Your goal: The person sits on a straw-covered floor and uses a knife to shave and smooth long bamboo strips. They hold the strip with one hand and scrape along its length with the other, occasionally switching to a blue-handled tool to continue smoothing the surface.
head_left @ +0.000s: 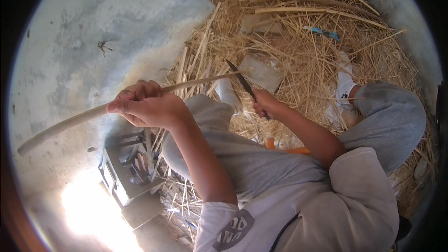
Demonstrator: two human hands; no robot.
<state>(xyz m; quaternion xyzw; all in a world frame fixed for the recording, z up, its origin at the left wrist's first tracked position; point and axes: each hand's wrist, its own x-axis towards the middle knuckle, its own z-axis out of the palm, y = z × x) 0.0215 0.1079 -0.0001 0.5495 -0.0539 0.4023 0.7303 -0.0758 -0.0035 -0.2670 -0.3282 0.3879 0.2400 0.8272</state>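
Note:
A long pale strip of bamboo or wood [65, 128] runs from the left across to the middle, slightly bowed. My left hand [144, 105] is closed round it partway along, thumb on the near side. In my right hand [267, 104] is a knife [241, 80] with a dark narrow blade, its handle wrapped by my fingers. The blade points up and to the left and crosses the strip's thin right end; whether it is cutting in cannot be made out.
Straw-like shavings [298, 65] cover the floor around my legs. Long strips [322, 11] lie at the far side, near a blue object [322, 32] and a flat slab [261, 72]. A grey open box [128, 163] stands at left by the pale wall [93, 28]. Something orange [296, 150] lies under my right forearm.

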